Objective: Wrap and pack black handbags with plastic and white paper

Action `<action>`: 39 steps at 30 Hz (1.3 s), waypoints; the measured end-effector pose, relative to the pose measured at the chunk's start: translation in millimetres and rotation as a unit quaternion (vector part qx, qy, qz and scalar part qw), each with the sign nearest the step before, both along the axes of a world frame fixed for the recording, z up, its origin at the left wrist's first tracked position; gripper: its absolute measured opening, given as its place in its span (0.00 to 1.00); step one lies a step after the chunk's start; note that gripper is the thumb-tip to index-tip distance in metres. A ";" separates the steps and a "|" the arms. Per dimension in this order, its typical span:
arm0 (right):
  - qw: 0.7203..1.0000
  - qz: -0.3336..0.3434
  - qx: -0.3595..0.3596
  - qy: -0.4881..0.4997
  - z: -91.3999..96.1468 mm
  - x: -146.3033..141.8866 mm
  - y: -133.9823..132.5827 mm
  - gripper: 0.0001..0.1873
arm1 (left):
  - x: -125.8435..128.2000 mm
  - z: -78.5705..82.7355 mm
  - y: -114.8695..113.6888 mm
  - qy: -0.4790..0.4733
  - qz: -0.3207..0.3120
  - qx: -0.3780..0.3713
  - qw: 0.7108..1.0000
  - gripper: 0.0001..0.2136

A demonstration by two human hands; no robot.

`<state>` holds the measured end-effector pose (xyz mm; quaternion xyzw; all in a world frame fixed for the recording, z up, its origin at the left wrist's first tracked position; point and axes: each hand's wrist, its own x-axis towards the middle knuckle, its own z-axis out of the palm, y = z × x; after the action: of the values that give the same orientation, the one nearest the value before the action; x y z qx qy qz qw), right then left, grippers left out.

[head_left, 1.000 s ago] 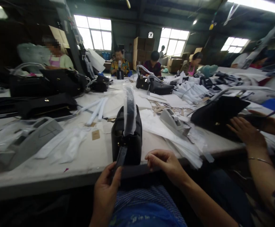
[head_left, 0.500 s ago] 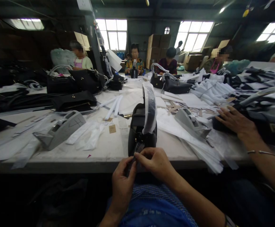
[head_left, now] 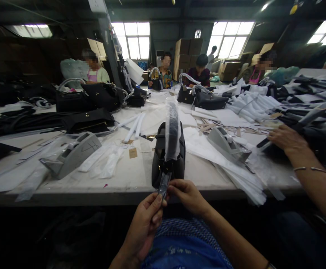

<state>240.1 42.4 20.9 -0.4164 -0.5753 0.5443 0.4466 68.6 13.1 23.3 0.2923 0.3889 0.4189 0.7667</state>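
At the table edge, left hand [head_left: 147, 220] and right hand [head_left: 186, 194] pinch a glossy plastic-wrapped strap [head_left: 164, 183] of the black handbag [head_left: 158, 158].

Just beyond the left hand [head_left: 146, 224], the lower front of the black handbag [head_left: 167, 158] is lost in shadow, and its handle is veiled by wrapping. The strap end [head_left: 164, 184] pinched between that hand and the right hand [head_left: 186, 194] is blurred, its fitting unreadable. Both forearms run off the bottom edge. Far right of the right hand, a co-worker's hand [head_left: 284, 139] covers a dark object, its arm cut off by the right edge.
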 end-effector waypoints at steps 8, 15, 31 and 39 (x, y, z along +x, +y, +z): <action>0.987 -0.100 0.057 -0.115 3.8 -18.9 -7.8 0.10 | -1.2 -1.9 4.3 0.039 -0.033 -0.018 0.999 0.18; 0.997 -0.067 -0.025 -0.015 16.0 -29.3 -3.9 0.07 | -1.0 1.0 -3.6 0.036 -0.039 -0.022 0.998 0.17; 0.993 -0.101 -0.021 -0.052 13.9 -7.8 -36.7 0.20 | 2.8 -1.6 -6.9 0.079 0.041 0.063 0.994 0.16; 0.943 -0.008 -0.192 0.272 26.2 -46.1 -27.3 0.26 | 9.9 -5.5 -9.4 0.067 0.036 0.072 0.994 0.19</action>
<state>194.0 15.0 47.1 -0.3348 -0.3133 0.7334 0.5019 78.5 3.6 17.8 0.3598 0.4183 0.4530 0.7002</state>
